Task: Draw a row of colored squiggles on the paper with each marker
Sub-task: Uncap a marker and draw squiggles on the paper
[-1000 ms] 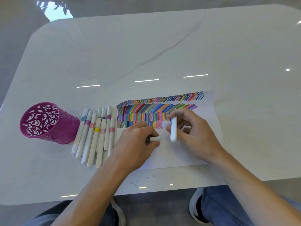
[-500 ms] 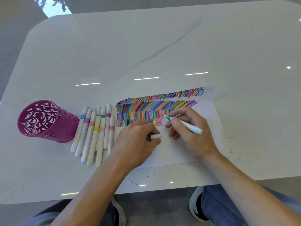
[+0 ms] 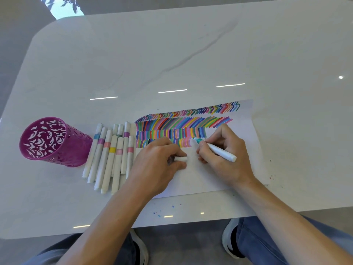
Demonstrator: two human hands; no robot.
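**White marble bench point(image 3: 191, 54): drawing station**

Paper point(image 3: 206, 178) lies near the bench's front edge.
On the paper: left hand point(image 3: 158, 161), fingers curled round a white cap point(image 3: 181, 159); right hand point(image 3: 227, 159), gripping a teal marker point(image 3: 219, 151), tip at the nearest squiggle row.
Left of the paper: capped markers point(image 3: 108, 155), side by side, then a magenta cup point(image 3: 55, 140).
Paper's far half: squiggle rows point(image 3: 181, 129).

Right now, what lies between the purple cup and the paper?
The head view shows a bunch of white markers with coloured bands, lying side by side on the table between the purple cup and the paper.
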